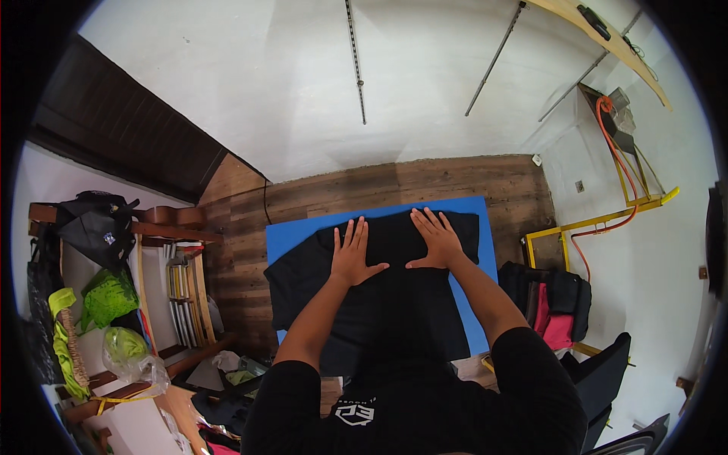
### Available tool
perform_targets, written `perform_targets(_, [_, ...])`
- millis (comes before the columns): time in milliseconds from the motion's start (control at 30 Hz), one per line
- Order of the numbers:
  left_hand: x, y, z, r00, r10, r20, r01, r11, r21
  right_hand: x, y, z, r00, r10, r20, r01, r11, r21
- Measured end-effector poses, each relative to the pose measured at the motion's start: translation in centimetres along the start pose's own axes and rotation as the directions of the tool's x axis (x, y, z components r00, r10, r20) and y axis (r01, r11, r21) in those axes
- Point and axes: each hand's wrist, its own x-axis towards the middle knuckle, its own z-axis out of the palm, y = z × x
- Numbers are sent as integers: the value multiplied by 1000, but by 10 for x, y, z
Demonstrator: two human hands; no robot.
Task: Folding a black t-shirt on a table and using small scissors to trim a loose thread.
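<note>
A black garment, which looks like a T-shirt [409,299], lies spread over a blue tabletop [287,236]. Flat on its upper part rests my left hand [352,256], fingers apart and pointing away from me. My right hand [437,243] presses flat on the cloth to the right, with its fingers spread too. The two thumbs point toward each other with a small gap of black cloth between them. Part of the garment's near edge is hidden by my body, and its left side shows some soft creases.
At the left stands a wooden shelf [199,299] with books, bags and a black backpack [95,227]. To the right, a yellow metal frame [599,227] carries an orange hose [626,163], near folded black and pink cloths [560,330]. A white wall [303,98] rises beyond the wooden floor [394,178].
</note>
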Motion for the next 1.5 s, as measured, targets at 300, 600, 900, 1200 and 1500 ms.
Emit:
perform_targets(300, [0,-1,-4,1000,-8,-20,8,1000,16,4,-3,1,1000,0,-17,0,1000,-25])
perform_targets(600, [24,53,-18,963,-231,136,204,961,189,-1,-9,-7,998,33,45,-31,998,-52])
perform_targets(900, [-10,32,7,1000,4,14,-3,999,-46,-7,-18,-7,995,-37,95,52,986,-160])
perform_targets(1200, [-78,-1,-1,984,-165,-70,161,985,-63,-68,17,26,991,52,-124,-46,998,51])
perform_targets(1500, [-6,57,-2,984,-11,-176,-29,974,-226,-47,40,25,991,20,-131,-9,997,81])
